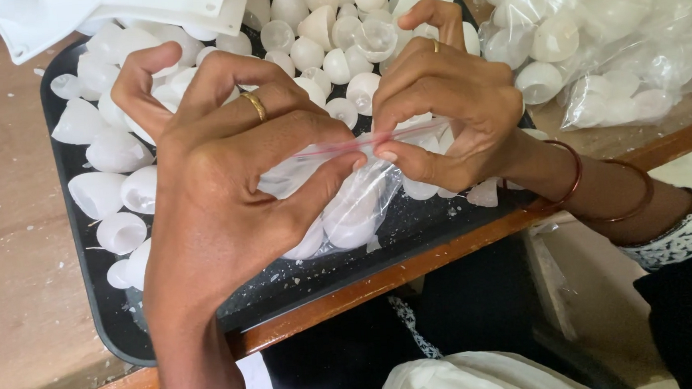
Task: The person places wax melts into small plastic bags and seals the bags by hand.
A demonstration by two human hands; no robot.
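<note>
Head view: both thumbs pinch the red zip strip of the clear bag (354, 202), left hand (225, 186) and right hand (445, 108) touching, near the tray's (86, 258) front edge; pressing evenly along the strip probably seals best.

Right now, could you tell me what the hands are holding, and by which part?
Both hands, left and right, pinch a small clear plastic bag of white shells along its red zip strip at the top.
</note>
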